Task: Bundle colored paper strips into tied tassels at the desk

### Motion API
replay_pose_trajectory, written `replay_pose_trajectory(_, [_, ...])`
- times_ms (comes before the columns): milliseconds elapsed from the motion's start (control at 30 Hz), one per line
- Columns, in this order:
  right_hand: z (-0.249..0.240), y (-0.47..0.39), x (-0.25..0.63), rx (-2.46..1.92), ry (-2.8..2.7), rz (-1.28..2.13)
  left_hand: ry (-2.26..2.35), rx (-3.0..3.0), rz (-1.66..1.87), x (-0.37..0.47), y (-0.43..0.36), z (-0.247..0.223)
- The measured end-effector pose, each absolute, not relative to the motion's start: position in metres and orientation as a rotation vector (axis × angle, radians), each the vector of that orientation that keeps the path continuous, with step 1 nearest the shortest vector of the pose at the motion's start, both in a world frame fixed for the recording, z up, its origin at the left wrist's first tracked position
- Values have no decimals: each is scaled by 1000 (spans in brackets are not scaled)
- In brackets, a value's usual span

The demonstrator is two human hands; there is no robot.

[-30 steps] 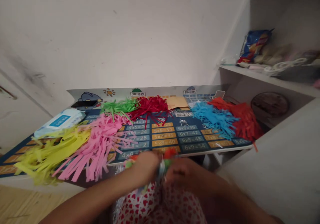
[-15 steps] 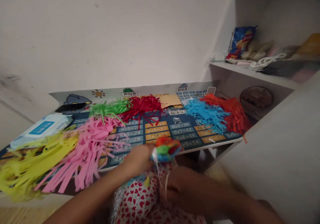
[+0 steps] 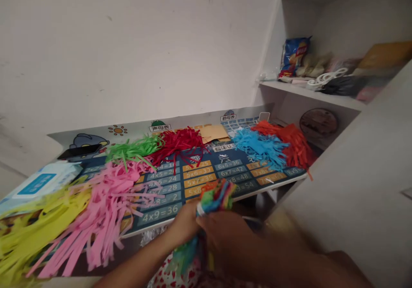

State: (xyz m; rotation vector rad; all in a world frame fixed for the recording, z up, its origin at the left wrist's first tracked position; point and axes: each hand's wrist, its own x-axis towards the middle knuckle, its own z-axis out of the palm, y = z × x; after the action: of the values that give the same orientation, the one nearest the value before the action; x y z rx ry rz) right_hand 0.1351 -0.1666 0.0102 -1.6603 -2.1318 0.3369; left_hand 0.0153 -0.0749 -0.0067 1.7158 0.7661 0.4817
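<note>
A bundle of multicoloured paper strips (image 3: 216, 197) stands upright in front of me, its folded top showing orange, green, blue and red. Around its neck runs a white string (image 3: 200, 210). My left hand (image 3: 184, 224) is closed around the bundle just below the string. From the right, my right hand (image 3: 225, 232) presses its thumb against the bundle at the string, fingers curled; the string's ends are mostly hidden by it. Loose blue-green strips (image 3: 185, 253) hang beneath the hands, over cloth with red hearts (image 3: 175, 275).
On the table's times-table mat (image 3: 167, 198) lie fringed paper tassels: yellow (image 3: 48, 223), pink (image 3: 112, 202), green (image 3: 135, 148), red (image 3: 180, 144), blue (image 3: 260, 148) and orange-red (image 3: 294, 144). A wipes pack (image 3: 38, 183) and a phone (image 3: 79, 151) sit left. Shelves (image 3: 317, 92) stand right.
My right hand has risen from below, where white string stretched down to it, to the bundle's neck beside my left hand. The view has shifted slightly to the right.
</note>
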Motion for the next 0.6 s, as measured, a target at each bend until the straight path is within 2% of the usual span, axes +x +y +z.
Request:
replay_pose_trajectory(133, [-28, -192, 136, -1589, -1837, 70, 745, 1140, 493, 9, -75, -14])
replay_pose_trajectory(267, [-48, -180, 148, -1641, -1633, -44, 761, 741, 439, 22, -89, -15])
replay_pose_trajectory(433, [-25, -158, 207, -1609, -1520, -284, 470, 808, 479, 53, -88, -13])
replay_pose_trajectory(533, [-7, -143, 268, -1812, -1482, -487, 499, 937, 492, 60, -86, -41])
replay_pose_trajectory(600, [-8, -127, 299, -1981, -1528, -444, 565, 998, 380, 60, -87, -67])
